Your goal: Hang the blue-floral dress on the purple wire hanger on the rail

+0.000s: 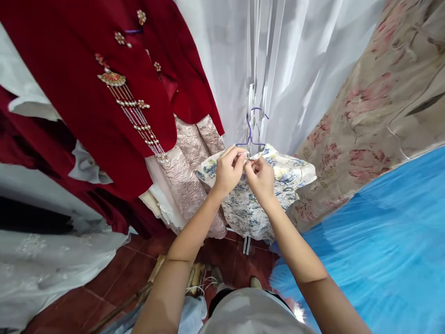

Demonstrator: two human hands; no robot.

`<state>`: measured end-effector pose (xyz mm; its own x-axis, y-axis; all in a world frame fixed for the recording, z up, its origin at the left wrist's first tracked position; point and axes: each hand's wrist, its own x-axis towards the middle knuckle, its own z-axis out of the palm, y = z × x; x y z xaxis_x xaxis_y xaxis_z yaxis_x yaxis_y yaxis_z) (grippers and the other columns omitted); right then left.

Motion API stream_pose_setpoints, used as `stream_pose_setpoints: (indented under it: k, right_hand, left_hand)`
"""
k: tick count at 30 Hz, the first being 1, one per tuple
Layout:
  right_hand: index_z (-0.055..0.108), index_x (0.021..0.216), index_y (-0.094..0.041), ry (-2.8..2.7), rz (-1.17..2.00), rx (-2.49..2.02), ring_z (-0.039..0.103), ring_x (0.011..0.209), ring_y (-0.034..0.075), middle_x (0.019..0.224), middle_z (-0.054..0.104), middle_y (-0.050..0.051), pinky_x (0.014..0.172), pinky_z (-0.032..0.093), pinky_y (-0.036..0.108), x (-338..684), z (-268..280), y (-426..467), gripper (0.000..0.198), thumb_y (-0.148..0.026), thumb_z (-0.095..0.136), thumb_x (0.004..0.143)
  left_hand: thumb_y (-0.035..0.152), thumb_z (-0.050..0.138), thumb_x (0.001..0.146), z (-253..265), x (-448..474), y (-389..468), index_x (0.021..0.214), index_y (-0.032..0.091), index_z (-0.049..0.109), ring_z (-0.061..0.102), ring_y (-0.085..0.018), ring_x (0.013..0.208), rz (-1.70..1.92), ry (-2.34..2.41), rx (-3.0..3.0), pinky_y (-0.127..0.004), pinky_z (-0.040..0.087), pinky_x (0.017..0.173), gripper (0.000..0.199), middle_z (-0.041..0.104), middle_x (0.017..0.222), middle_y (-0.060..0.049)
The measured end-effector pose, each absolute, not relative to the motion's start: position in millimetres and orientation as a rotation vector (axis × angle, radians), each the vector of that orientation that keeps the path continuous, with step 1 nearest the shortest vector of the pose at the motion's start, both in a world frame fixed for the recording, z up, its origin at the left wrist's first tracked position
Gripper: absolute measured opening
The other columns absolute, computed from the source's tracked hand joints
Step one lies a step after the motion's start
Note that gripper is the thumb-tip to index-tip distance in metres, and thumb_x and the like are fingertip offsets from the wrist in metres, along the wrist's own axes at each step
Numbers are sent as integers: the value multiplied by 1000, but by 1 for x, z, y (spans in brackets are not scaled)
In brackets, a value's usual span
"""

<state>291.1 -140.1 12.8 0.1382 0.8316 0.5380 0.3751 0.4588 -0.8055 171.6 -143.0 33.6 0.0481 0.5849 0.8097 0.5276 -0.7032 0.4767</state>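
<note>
A short-sleeved floral garment (243, 208), white with blue and yellow print, hangs in front of me on a purple hanger (249, 125). My left hand (229, 169) pinches the left side of its neckline between thumb and fingers. Right beside it, my right hand (259, 178) is closed on the other side of the neckline, the fingertips of both hands nearly meeting. Any small fastener between them is too small to make out. The hanger's hook rises above the collar, near a white metal rack post (251, 99).
At left hang a dark red velvet jacket (181, 60) with a beaded tassel ornament (134, 113) and a pink brocade skirt (184, 171). Beige floral fabric (347, 125) and blue tulle (378, 241) fill the right. White curtain (306, 60) hangs behind; red tiles (114, 273) lie below.
</note>
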Motion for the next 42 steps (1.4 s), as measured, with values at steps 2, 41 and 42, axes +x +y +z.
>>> stream_pose_setpoints:
  k: [2, 41, 42]
  right_hand:
    - [55, 75, -22, -1510, 391, -1166, 49, 52, 16, 54, 54, -4, 58, 34, 26, 292, 11, -140, 18, -36, 55, 87]
    - [75, 82, -19, -2041, 1500, -1013, 61, 70, 19, 75, 71, 1, 66, 52, 27, 316, -79, -239, 12, -30, 75, 78]
    - [75, 79, -18, -2066, 1498, -985, 59, 68, 18, 73, 70, 1, 63, 50, 26, 331, -70, -240, 12, -30, 75, 79]
  left_hand:
    - [25, 53, 100, 37, 173, -142, 95, 18, 67, 63, -15, 81, 1827, 1200, 2183, -25, 50, 70, 17, 68, 92, -4]
    - [55, 58, 92, -100, 150, -169, 88, 26, 78, 72, -24, 96, 725, 504, 1829, -37, 53, 97, 35, 78, 90, -4]
    - [60, 67, 83, -111, 158, -173, 75, 26, 77, 72, -24, 81, 698, 510, 1750, -35, 56, 85, 36, 76, 78, -3]
